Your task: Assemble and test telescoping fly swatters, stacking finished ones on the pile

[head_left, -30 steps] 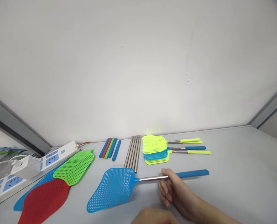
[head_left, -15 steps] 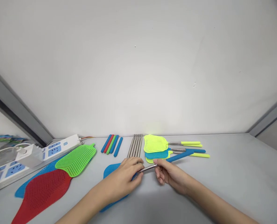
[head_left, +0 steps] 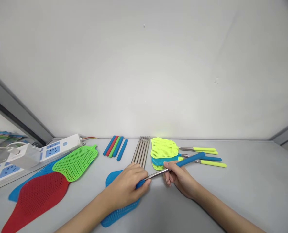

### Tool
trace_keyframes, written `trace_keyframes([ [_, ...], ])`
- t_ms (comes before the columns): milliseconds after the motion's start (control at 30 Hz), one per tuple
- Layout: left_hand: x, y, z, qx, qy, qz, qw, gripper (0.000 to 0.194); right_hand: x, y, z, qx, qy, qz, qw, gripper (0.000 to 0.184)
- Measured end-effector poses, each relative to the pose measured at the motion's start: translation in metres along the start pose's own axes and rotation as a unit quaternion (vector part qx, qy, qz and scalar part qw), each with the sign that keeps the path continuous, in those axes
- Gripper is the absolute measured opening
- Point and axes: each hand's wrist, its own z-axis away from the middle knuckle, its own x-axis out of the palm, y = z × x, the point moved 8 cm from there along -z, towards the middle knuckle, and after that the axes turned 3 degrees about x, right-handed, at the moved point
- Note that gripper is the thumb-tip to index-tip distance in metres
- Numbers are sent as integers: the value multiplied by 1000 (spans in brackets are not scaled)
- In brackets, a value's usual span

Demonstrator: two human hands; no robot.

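Note:
My left hand (head_left: 129,183) is closed on the neck of a blue fly swatter head (head_left: 121,213), whose perforated paddle shows on both sides of the wrist. My right hand (head_left: 176,178) pinches a metal rod (head_left: 157,173) with a blue handle (head_left: 191,159) sticking up to the right. The rod's left end meets the swatter's neck at my left fingertips; how deep it sits there is hidden. Just beyond my left hand lie several bare metal rods (head_left: 140,150) side by side. Behind my right hand is a stack of whole swatters, a yellow one (head_left: 164,148) on top.
Blue, red and green handles (head_left: 115,147) lie near the wall. At left rest loose green (head_left: 76,163), red (head_left: 40,197) and blue (head_left: 20,192) swatter heads, beside a white power strip (head_left: 70,144) with a plugged-in adapter. A wall (head_left: 144,81) closes off the table's back.
The camera view has shifted slightly. The blue handle has moved a little right and up with my right hand, and more of the blue swatter head's neck shows by my left fingers.

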Motion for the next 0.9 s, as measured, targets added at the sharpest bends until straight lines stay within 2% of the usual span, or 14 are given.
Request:
trace_keyframes([
  [333,-1,1,1,-4,36,24,999,25,0,-3,2,1,6,4,1000,41],
  [500,-1,5,3,5,19,32,999,28,-1,-3,2,-25,8,3,1000,47],
  [633,1,8,3,9,1,25,1000,27,-16,-11,3,-99,76,-89,988,52],
  [733,1,7,3,8,9,23,1000,27,-25,-12,3,-113,118,-116,980,50],
  [900,1,6,3,8,24,21,999,29,-23,-12,2,-109,105,-86,985,48],
])
